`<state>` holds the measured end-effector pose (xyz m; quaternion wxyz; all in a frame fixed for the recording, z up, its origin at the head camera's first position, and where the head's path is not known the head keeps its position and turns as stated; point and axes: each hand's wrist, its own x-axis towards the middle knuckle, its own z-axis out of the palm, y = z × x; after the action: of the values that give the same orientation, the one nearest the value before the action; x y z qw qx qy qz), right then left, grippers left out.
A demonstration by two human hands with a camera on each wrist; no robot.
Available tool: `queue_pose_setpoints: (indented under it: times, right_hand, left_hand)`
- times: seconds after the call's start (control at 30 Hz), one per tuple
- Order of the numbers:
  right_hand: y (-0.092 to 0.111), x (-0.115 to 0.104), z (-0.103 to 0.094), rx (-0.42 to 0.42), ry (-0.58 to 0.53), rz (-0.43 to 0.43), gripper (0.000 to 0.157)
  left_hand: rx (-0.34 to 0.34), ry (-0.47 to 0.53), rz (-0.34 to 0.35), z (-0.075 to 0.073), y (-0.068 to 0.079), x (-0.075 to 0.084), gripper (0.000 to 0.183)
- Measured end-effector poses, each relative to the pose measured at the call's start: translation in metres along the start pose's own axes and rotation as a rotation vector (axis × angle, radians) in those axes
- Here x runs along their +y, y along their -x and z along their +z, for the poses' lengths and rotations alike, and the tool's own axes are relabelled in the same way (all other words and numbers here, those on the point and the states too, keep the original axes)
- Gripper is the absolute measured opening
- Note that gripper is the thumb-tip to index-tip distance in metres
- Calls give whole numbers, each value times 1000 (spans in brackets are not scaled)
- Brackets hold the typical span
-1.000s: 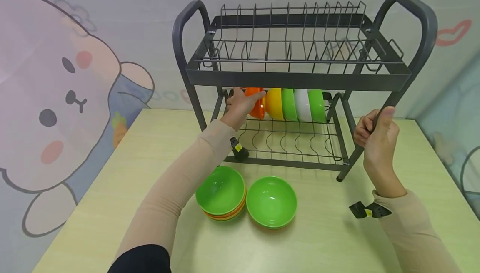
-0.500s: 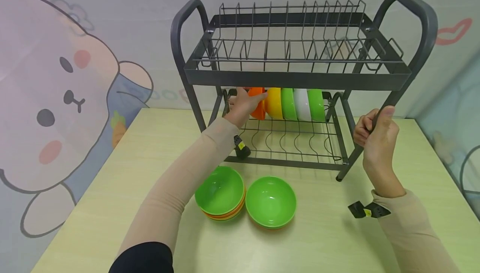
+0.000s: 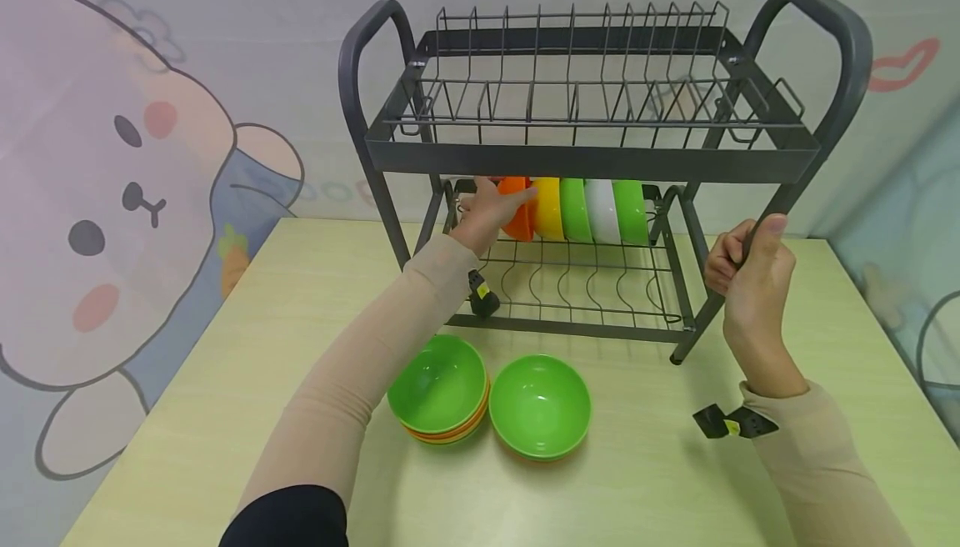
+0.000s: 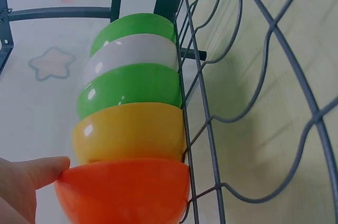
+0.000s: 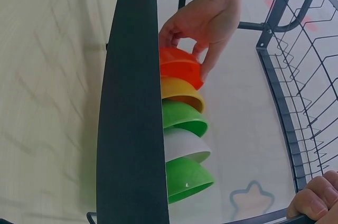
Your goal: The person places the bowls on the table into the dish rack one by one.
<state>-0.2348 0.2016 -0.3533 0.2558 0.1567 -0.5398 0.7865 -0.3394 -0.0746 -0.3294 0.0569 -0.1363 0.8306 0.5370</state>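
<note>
My left hand point(image 3: 483, 218) reaches under the upper tier of a dark dish rack point(image 3: 592, 162) and holds an orange bowl point(image 3: 517, 218), thumb at its rim in the left wrist view. The bowl stands on its side at the left end of a row on the lower tier. Against it leans a yellow bowl point(image 4: 129, 131), followed by a green bowl point(image 4: 129, 89), a white bowl point(image 4: 132, 55) and another green bowl point(image 5: 187, 179). With curled fingers my right hand point(image 3: 757, 297) grips the rack's right front leg.
On the table before the rack stand a stack of bowls point(image 3: 438, 384) with a green one on top, and a second green bowl point(image 3: 540, 405) beside it. The rack's wire upper tier point(image 3: 570, 101) overhangs the row. A patterned cloth point(image 3: 315, 55) hangs behind.
My left hand has shifted slightly right with the orange bowl, which now sits closer against the yellow one. The right hand keeps its grip on the leg.
</note>
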Motion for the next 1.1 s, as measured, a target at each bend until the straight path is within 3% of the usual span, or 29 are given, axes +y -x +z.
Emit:
queue_pose_setpoints:
  times: [0.2, 0.5, 1.1]
  right_hand:
    - [0, 2, -1, 13, 12, -9, 59]
    - [1, 2, 1, 23, 24, -12, 58]
    - [-1, 1, 1, 25, 4, -1, 58]
  left_hand:
    - [-14, -20, 25, 2, -6, -2, 88]
    - [-50, 0, -4, 3, -9, -4, 74]
    - [-95, -21, 60, -1, -12, -7, 73]
